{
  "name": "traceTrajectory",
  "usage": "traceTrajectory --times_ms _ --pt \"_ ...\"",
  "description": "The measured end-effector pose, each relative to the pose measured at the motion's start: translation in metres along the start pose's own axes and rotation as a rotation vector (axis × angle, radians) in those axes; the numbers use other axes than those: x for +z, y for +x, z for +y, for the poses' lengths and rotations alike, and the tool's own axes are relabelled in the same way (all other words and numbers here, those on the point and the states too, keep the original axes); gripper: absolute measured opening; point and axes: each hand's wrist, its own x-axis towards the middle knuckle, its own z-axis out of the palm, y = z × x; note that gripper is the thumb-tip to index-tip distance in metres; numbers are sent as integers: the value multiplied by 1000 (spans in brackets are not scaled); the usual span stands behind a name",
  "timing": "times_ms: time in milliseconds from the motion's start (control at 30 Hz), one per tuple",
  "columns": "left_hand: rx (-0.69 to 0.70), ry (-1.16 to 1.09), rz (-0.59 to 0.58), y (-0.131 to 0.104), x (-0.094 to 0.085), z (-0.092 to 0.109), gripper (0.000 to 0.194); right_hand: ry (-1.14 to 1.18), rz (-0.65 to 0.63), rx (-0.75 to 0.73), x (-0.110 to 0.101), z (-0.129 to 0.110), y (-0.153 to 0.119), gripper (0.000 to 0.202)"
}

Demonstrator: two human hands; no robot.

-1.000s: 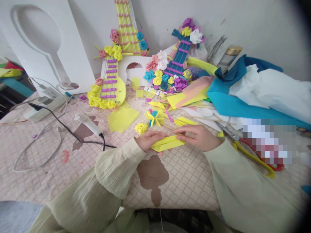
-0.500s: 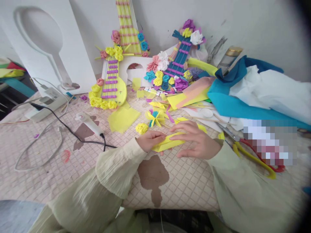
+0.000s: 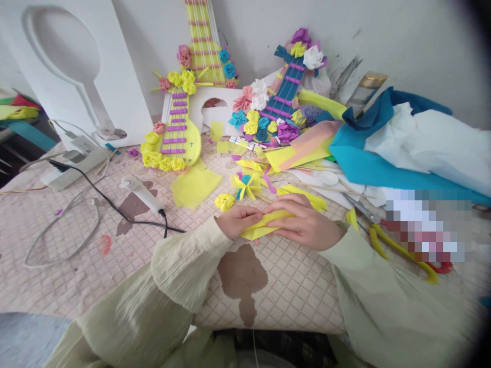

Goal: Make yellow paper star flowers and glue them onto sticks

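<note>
A folded strip of yellow crepe paper (image 3: 258,230) is stretched between my two hands, just above the table. My left hand (image 3: 238,222) pinches its left end, thumb on top. Fingers of my right hand (image 3: 301,222) are closed over the right end, with the thumb underneath mostly hidden. Just beyond my left hand lies a yellow paper flower (image 3: 224,202). A star-shaped piece of yellow and teal folded paper (image 3: 247,187) is behind it. More yellow folded paper (image 3: 307,197) lies behind my right hand.
A hot glue gun (image 3: 141,193) with a black cord lies left, near a white power strip (image 3: 72,161). Decorated paper guitars (image 3: 178,130) lean at the back. Scissors (image 3: 406,250) rest at the right, below teal paper (image 3: 368,171). A white cut-out board (image 3: 115,66) stands back left.
My right hand's fingers were spread and raised over the paper. They have now come together and closed on its right end. My left hand keeps its pinch.
</note>
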Motion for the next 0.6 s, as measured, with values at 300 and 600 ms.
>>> traceTrajectory --times_ms 300,600 --pt "26 89 -20 -2 1 1 35 102 67 16 5 0 2 15" --pt "10 48 -10 -5 7 2 37 277 196 239 10 -3 4 14"
